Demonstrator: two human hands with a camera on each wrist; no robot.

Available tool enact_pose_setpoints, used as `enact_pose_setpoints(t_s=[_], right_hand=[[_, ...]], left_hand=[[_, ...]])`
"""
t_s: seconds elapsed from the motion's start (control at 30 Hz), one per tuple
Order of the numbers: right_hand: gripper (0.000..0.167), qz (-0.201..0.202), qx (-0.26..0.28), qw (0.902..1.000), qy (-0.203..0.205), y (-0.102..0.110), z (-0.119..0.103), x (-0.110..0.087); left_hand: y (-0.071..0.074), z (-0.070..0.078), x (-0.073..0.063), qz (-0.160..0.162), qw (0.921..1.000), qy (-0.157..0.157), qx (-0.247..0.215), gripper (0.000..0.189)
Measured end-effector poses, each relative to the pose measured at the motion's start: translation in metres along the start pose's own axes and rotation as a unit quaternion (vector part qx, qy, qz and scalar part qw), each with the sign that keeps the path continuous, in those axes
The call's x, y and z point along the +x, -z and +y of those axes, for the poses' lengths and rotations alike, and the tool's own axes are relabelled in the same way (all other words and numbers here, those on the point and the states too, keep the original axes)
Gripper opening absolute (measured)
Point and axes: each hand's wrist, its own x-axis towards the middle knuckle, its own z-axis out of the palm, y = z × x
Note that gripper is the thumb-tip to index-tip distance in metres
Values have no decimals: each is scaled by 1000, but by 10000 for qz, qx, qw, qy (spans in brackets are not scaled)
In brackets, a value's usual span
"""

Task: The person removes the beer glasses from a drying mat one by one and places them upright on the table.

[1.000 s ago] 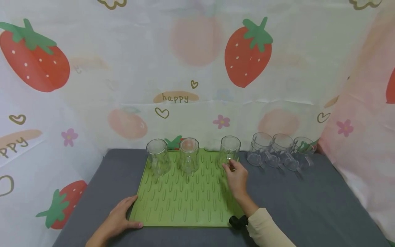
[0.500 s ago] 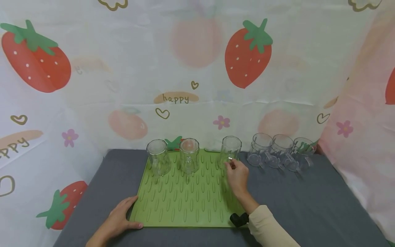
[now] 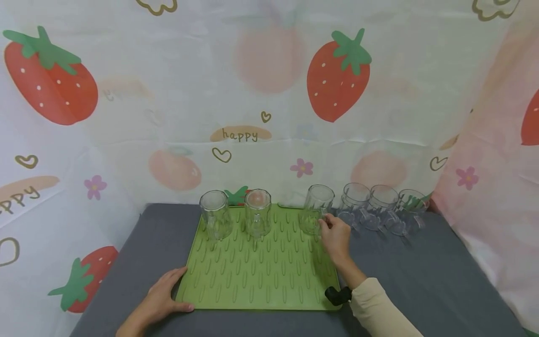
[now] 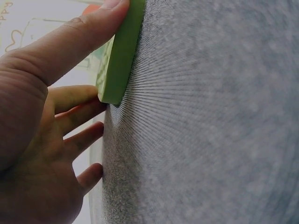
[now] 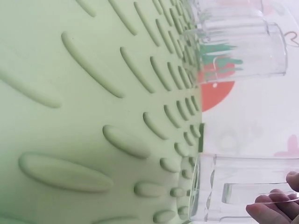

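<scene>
A clear glass mug [image 3: 316, 203] leans slightly to the right at the back right of the green ridged mat [image 3: 252, 276]. My right hand [image 3: 338, 238] pinches its handle with thumb and fingertips; the right wrist view shows the fingers [image 5: 268, 213] at that glass handle. Whether the mug's base fully touches the mat I cannot tell. At the mat's front left corner rests my left hand [image 3: 162, 294], fingers spread. Its thumb [image 4: 84, 35] lies against the mat's thick front edge, and other fingertips touch the side or the grey cloth.
Two more glass mugs, a left one [image 3: 216, 215] and a middle one [image 3: 258, 213], stand at the mat's back. Right of the mat, three glass mugs [image 3: 383, 206] stand close together on the grey tablecloth [image 3: 421, 276]. A printed strawberry curtain [image 3: 269, 93] hangs behind.
My right hand has shifted a little to the right with the mug's handle, and the mug's top has tipped rightward. My left hand stays at the mat corner.
</scene>
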Motion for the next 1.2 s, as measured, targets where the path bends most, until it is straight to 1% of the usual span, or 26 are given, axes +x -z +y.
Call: enact_pose_setpoints(t_s=[0.13, 0.27, 0.5, 0.73, 0.97, 1.2], right_hand=[[22, -51, 23, 9999, -133, 2, 0, 1], [21, -41, -51, 9999, -100, 4, -1, 1], [22, -63, 25, 10000, 40, 6, 0, -1], [23, -57, -31, 9997, 218, 12, 1, -2], [23, -126, 179, 9989, 423, 22, 3, -4], [24, -202, 76, 9982, 559, 37, 0, -1]], left_hand=[[0, -1, 1, -41, 10000, 7, -42, 104], [0, -2, 1, -53, 10000, 30, -54, 104], [1, -2, 0, -72, 9999, 33, -78, 104], [1, -1, 0, -60, 9999, 61, -91, 104], [1, -1, 0, -54, 10000, 6, -45, 102], [1, -1, 0, -59, 10000, 51, -50, 102]])
